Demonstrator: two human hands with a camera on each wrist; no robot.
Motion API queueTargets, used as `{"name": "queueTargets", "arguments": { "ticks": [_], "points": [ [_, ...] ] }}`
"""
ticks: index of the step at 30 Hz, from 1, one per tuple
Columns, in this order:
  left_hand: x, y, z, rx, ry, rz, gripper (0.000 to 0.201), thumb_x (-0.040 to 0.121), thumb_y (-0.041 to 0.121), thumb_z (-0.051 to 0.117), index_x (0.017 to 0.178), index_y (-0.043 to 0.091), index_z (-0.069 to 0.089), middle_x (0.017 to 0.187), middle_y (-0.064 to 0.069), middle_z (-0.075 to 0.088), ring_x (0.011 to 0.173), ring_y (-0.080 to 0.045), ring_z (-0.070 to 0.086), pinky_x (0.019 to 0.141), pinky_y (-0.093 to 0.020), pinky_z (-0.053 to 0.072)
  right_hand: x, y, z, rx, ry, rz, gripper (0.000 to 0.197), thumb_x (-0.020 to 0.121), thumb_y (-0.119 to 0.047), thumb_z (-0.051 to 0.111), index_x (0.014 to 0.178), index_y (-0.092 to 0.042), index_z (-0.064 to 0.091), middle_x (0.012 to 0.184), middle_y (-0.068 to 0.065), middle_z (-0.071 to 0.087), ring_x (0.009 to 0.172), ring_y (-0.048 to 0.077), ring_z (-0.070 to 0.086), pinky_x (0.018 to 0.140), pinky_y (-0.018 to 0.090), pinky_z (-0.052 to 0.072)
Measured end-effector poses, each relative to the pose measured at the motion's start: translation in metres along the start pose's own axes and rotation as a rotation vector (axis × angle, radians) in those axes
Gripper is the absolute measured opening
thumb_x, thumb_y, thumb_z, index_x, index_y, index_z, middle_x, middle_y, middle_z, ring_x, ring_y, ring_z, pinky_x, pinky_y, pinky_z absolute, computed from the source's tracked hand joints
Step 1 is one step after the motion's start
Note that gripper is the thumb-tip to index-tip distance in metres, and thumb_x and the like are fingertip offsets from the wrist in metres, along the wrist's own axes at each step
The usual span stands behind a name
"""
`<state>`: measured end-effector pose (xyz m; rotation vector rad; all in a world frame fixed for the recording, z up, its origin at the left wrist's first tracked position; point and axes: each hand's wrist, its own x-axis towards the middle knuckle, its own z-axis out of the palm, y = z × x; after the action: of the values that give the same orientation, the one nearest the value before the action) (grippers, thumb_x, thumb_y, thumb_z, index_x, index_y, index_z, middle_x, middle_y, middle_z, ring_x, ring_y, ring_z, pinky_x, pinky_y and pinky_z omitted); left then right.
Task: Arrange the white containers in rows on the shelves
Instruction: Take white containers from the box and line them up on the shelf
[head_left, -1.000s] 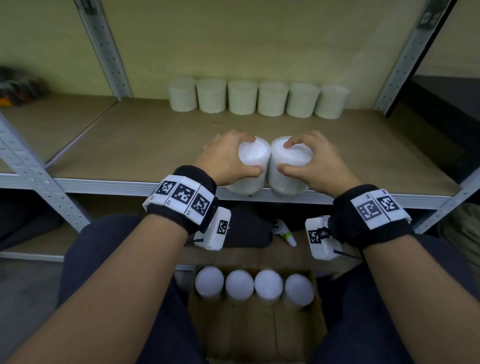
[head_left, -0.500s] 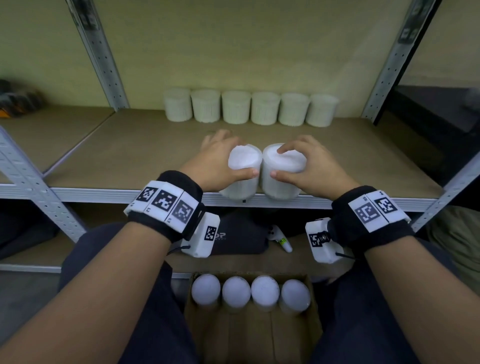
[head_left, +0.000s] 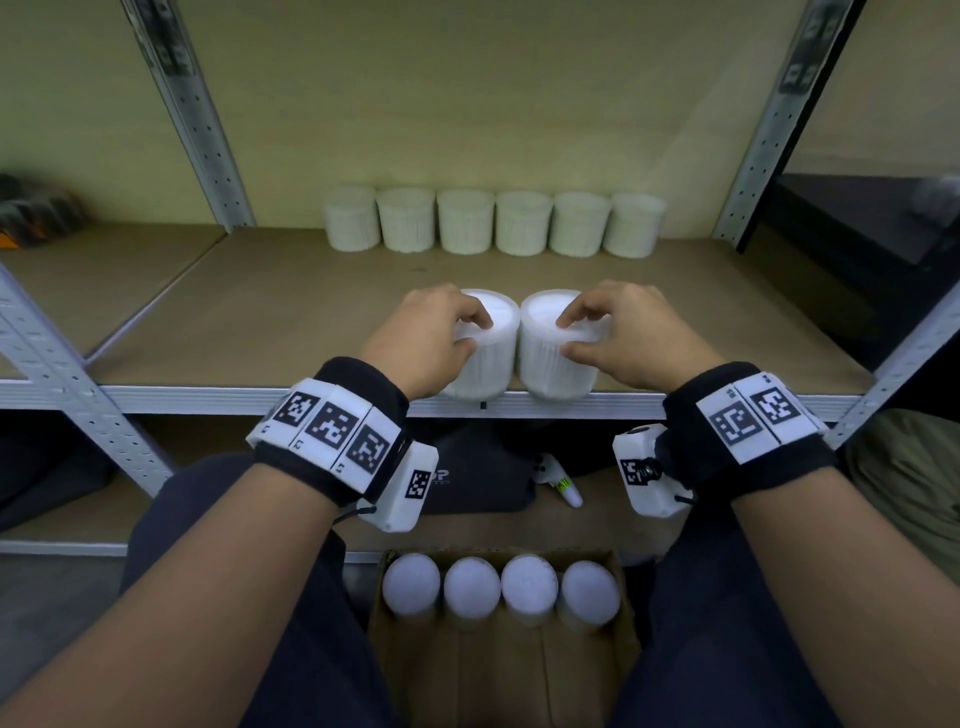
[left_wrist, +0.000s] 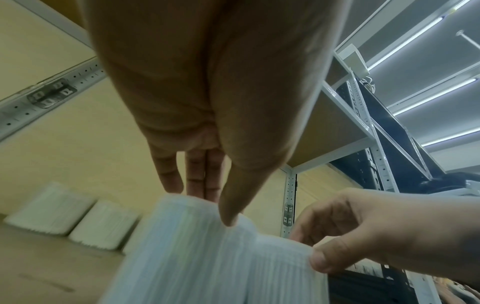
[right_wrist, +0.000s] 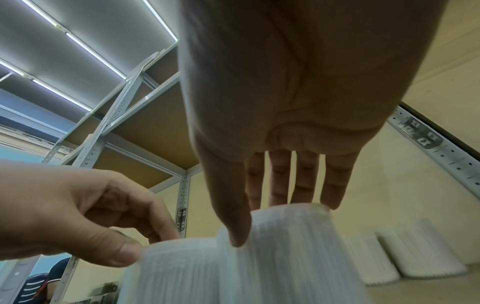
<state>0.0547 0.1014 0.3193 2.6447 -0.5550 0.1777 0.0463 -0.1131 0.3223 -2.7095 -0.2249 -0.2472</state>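
Since the frame 1.0 s ago: both hands have shifted from wrapping the container sides to gripping at the top rims; the two containers sit at the same spot on the near edge of the shelf (head_left: 291, 317).

Left hand (head_left: 426, 338): grasping the left container (head_left: 491, 353), thumb on the near side just under the rim, fingers curled over the lid. Left wrist view confirms thumb tip on the ribbed wall, fingers reaching over the top edge.

Right hand (head_left: 628, 332): grasping the right container (head_left: 545, 358) the same way, thumb on the near wall, fingertips on the lid. Right wrist view agrees.

Both containers upright, side walls touching each other, bases at the near front lip of the shelf, roughly centre.

Back row (head_left: 493, 221): six white containers upright along the far wall, side by side, well apart from the held pair.

Cardboard box (head_left: 498, 670) on the floor between the knees; four white containers (head_left: 501, 590) in a row at its far end.

Lower shelf: dark bag (head_left: 483, 483) and a small white bottle (head_left: 563, 486) lying just right of it.
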Motion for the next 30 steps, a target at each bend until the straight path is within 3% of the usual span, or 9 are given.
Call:
{"name": "queueTargets", "arguments": {
  "ticks": [5,7,13,16,23,30],
  "points": [
    [0.017,0.005,0.008,-0.012,0.013,0.003,0.027,0.093,0.012,0.055,0.117,0.02,0.065,0.125,-0.001,0.058,0.122,-0.017,0.05,0.095,-0.024,0.037,0.008,0.01,-0.003,0.027,0.012,0.052,0.025,0.082,-0.023,0.073,0.106,-0.018,0.071,0.112,0.0,0.062,0.105,0.012,0.053,0.084,0.019,0.035],
    [0.027,0.009,0.013,-0.012,0.01,0.011,0.027,0.093,0.012,0.054,0.117,0.019,0.065,0.127,-0.001,0.058,0.123,-0.017,0.049,0.096,-0.024,0.036,0.011,0.017,-0.005,0.049,0.017,0.087,0.024,0.082,-0.023,0.073,0.106,-0.018,0.071,0.113,0.0,0.062,0.1,0.009,0.051,0.083,0.019,0.035],
    [0.058,0.025,0.027,-0.039,-0.011,0.007,0.027,0.094,0.01,0.054,0.118,0.017,0.064,0.131,-0.004,0.056,0.122,-0.02,0.052,0.095,-0.025,0.04,0.023,0.039,-0.016,0.044,0.005,0.155,0.025,0.082,-0.022,0.072,0.107,-0.016,0.071,0.119,0.003,0.064,0.111,0.014,0.056,0.082,0.019,0.036],
    [0.075,0.033,0.034,-0.038,-0.029,0.014,0.028,0.093,0.007,0.053,0.118,0.017,0.064,0.131,-0.006,0.058,0.119,-0.021,0.055,0.087,-0.022,0.039,0.028,0.052,-0.022,0.057,-0.002,0.201,0.026,0.082,-0.021,0.072,0.108,-0.017,0.07,0.12,0.003,0.063,0.114,0.015,0.056,0.083,0.02,0.036],
    [0.113,0.048,0.051,-0.04,-0.065,0.042,0.033,0.092,0.002,0.05,0.119,0.017,0.064,0.133,-0.007,0.057,0.119,-0.022,0.055,0.085,-0.022,0.04,0.045,0.08,-0.035,0.063,-0.005,0.29,0.028,0.081,-0.019,0.074,0.108,-0.013,0.071,0.121,0.007,0.062,0.113,0.018,0.056,0.083,0.021,0.037],
    [0.15,0.059,0.066,-0.026,-0.086,0.068,0.034,0.092,0.002,0.052,0.122,0.016,0.062,0.133,-0.007,0.056,0.118,-0.023,0.056,0.093,-0.028,0.045,0.068,0.108,-0.036,0.061,0.028,0.366,0.024,0.077,-0.019,0.078,0.1,-0.015,0.072,0.124,0.01,0.06,0.108,0.021,0.06,0.08,0.024,0.041]
  ]
}}
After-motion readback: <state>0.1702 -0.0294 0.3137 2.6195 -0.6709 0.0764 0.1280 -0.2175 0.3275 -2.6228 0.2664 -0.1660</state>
